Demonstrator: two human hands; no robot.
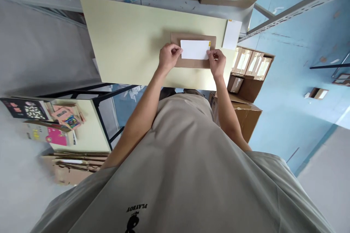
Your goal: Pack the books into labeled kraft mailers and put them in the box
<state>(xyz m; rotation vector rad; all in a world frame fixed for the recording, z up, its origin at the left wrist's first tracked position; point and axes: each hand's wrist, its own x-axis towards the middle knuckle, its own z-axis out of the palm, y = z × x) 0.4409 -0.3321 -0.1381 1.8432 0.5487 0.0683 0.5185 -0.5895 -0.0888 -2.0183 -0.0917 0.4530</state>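
Left hand [168,56] pinched on the left short edge of one flat white rectangular card [195,49]; right hand [217,62] pinched on its lower right corner, fingers curled. Card held just over one flat brown cardboard rectangle [193,51], whether touching it cannot be told. Small yellow mark at the card's upper right corner. Cardboard rectangle lying flat on the pale yellow-green counter [128,40], near its far right part. Just beyond, at the counter's right edge, one white rectangular sheet [232,34]. Below the counter's right end, one open brown cardboard box [250,76] holding four upright windowed brown packs [251,62] in a row, set on top of a second, closed brown carton [247,116]. Far left, a second low counter [87,131] with a loose heap of colourful printed cards and boxes [43,120], too jumbled to count; flattened brown cardboard [71,167] stacked beneath.
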